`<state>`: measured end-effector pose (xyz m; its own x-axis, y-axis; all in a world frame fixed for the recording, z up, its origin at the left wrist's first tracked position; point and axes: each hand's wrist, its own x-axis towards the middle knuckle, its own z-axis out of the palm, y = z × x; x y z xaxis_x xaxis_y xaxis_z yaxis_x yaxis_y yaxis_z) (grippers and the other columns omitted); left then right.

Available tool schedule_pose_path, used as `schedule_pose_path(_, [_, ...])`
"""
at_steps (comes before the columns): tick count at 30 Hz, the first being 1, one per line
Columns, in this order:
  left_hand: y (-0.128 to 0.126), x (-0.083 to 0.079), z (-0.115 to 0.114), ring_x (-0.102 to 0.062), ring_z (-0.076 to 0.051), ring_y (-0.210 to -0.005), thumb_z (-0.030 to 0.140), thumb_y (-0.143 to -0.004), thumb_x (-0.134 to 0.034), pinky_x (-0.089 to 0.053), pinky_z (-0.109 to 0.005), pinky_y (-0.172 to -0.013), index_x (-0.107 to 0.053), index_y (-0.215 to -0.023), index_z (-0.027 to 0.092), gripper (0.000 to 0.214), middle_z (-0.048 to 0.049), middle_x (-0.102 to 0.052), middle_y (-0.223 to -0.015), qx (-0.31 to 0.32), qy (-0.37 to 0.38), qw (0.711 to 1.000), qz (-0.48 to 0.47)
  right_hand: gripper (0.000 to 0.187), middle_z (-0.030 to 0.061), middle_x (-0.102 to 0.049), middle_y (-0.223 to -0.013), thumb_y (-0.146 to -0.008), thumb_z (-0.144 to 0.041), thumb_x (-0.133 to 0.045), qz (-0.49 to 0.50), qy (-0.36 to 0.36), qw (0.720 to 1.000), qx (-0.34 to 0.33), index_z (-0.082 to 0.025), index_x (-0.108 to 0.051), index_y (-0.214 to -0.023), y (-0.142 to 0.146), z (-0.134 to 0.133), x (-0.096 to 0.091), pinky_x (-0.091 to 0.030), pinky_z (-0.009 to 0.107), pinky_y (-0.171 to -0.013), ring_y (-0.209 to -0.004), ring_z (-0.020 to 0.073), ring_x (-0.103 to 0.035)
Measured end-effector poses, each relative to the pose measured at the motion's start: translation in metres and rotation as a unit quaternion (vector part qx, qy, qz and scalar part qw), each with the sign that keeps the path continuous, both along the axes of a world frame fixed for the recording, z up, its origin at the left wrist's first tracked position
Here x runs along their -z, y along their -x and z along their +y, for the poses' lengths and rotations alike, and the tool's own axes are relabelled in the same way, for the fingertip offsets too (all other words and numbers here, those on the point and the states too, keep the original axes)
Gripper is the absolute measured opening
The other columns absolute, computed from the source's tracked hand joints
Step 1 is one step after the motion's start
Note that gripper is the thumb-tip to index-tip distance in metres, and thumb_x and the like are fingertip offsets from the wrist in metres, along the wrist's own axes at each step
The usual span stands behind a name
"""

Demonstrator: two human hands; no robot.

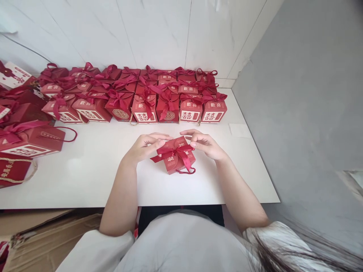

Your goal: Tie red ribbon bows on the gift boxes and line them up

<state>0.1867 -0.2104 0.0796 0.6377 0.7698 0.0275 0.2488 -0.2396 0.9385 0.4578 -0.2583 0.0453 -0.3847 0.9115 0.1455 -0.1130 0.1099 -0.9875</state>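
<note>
A small red gift box [181, 161] with a red ribbon [176, 152] tied in a bow on its lid sits turned at an angle on the white table. A dark red cord handle [187, 172] sticks out at its near side. My left hand [148, 146] is at the box's left far corner, fingers stretched along its far edge and thumb by the bow's left loop. At the right, my right hand [206, 146] has its fingers extended and apart, the thumb at the bow's right end. Whether either thumb presses on the ribbon I cannot tell.
Rows of similar ribboned red boxes [144, 107] stand along the tiled wall. More boxes [34, 138] are grouped at the left, some with cord handles. A pale flat piece [239, 130] lies near the table's right edge, beside a grey wall. Cardboard [53, 241] is below the front left edge.
</note>
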Motion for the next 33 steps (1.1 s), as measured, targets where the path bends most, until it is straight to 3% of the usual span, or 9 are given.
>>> schedule_pose_path(4, [-0.004,-0.001,-0.004,-0.062,-0.030,-0.121,0.048,-0.089,-0.063,-0.046,-0.045,-0.106,-0.076,-0.085,0.020,0.031,-0.0109,-0.072,-0.123,-0.037,0.014,0.999,-0.011,0.024,0.0070,-0.060,-0.136,-0.093,-0.044,-0.063,-0.027,-0.034,0.998,0.039,-0.023,-0.063,-0.083,0.001,0.001,-0.001,-0.050,0.044,-0.100,-0.125,0.0250,-0.058])
schedule_pose_path(7, [-0.011,-0.001,-0.009,-0.065,-0.028,-0.116,0.045,-0.086,-0.068,-0.049,-0.046,-0.102,-0.066,-0.094,0.021,0.026,-0.0101,-0.072,-0.119,-0.066,0.050,0.995,-0.054,0.017,0.0085,-0.064,-0.125,-0.095,-0.041,-0.061,-0.091,-0.153,0.968,0.179,-0.025,-0.063,-0.099,0.006,-0.005,-0.011,-0.048,0.044,-0.101,-0.121,0.0235,-0.059])
schedule_pose_path(9, [-0.016,-0.001,-0.011,-0.064,-0.027,-0.118,0.044,-0.083,-0.072,-0.048,-0.046,-0.104,-0.061,-0.104,0.022,0.032,-0.0088,-0.070,-0.121,-0.057,0.042,0.995,-0.064,0.012,0.0075,-0.068,-0.104,-0.094,-0.035,-0.063,-0.179,-0.276,0.910,0.251,-0.024,-0.065,-0.098,0.015,-0.015,-0.022,-0.049,0.040,-0.092,-0.102,0.0216,-0.063])
schedule_pose_path(12, [-0.022,0.003,-0.012,-0.063,-0.027,-0.117,0.043,-0.079,-0.076,-0.046,-0.046,-0.107,-0.062,-0.109,0.021,0.040,-0.0093,-0.067,-0.123,-0.028,0.012,0.999,-0.044,0.009,0.0023,-0.067,-0.080,-0.095,-0.027,-0.061,-0.330,-0.432,0.820,0.180,-0.022,-0.068,-0.092,0.038,-0.032,-0.037,-0.045,0.033,-0.072,-0.075,0.0167,-0.060])
schedule_pose_path(15, [-0.026,0.008,-0.011,-0.064,-0.028,-0.114,0.043,-0.079,-0.075,-0.048,-0.045,-0.104,-0.062,-0.109,0.019,0.040,-0.0097,-0.067,-0.120,-0.015,0.012,1.000,-0.024,0.022,0.0019,-0.063,-0.071,-0.096,-0.009,-0.051,-0.475,-0.497,0.714,0.131,-0.017,-0.066,-0.082,0.065,-0.045,-0.046,-0.041,0.033,-0.067,-0.068,0.0161,-0.056])
schedule_pose_path(18, [-0.028,0.010,-0.010,-0.064,-0.027,-0.114,0.041,-0.079,-0.076,-0.049,-0.043,-0.103,-0.061,-0.110,0.020,0.041,-0.0087,-0.066,-0.120,-0.024,0.030,0.999,-0.030,0.025,0.0026,-0.061,-0.068,-0.092,-0.003,-0.050,-0.526,-0.507,0.664,0.157,-0.015,-0.064,-0.075,0.081,-0.051,-0.048,-0.036,0.033,-0.061,-0.063,0.0163,-0.053])
schedule_pose_path(22, [-0.027,0.007,-0.010,-0.064,-0.027,-0.113,0.043,-0.078,-0.076,-0.051,-0.042,-0.101,-0.060,-0.114,0.020,0.045,-0.0088,-0.066,-0.119,-0.014,0.076,0.997,-0.016,0.023,0.0027,-0.061,-0.065,-0.089,0.002,-0.051,-0.556,-0.501,0.639,0.179,-0.011,-0.066,-0.079,0.083,-0.053,-0.046,-0.034,0.032,-0.057,-0.057,0.0149,-0.052])
schedule_pose_path(28, [-0.024,0.002,-0.008,-0.061,-0.030,-0.120,0.045,-0.077,-0.075,-0.047,-0.045,-0.106,-0.061,-0.114,0.020,0.047,-0.0097,-0.065,-0.123,-0.023,0.090,0.995,0.018,0.023,0.0038,-0.062,-0.064,-0.092,-0.002,-0.049,-0.568,-0.481,0.654,0.134,-0.011,-0.066,-0.080,0.085,-0.046,-0.042,-0.034,0.032,-0.056,-0.055,0.0149,-0.053])
schedule_pose_path(33, [-0.023,0.003,-0.007,-0.064,-0.029,-0.112,0.045,-0.075,-0.076,-0.050,-0.044,-0.100,-0.062,-0.112,0.019,0.048,-0.0086,-0.067,-0.117,-0.015,0.079,0.996,0.036,0.026,0.0043,-0.063,-0.067,-0.093,-0.001,-0.046,-0.527,-0.524,0.662,0.094,-0.012,-0.064,-0.078,0.077,-0.037,-0.040,-0.035,0.032,-0.057,-0.058,0.0147,-0.052])
